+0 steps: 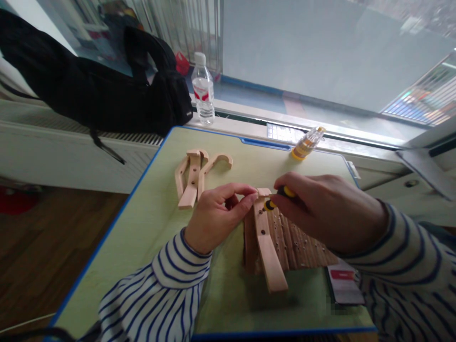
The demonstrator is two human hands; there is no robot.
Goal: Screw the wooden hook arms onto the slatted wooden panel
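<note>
The left hand's (219, 213) thumb and forefinger pinched the wooden piece (266, 242) on a ridged block (299, 244), toward the tabletop's (149, 223) near edge. The right hand (320, 206) gripped a black-and-yellow tool (285, 191), its tip indistinct.
</note>
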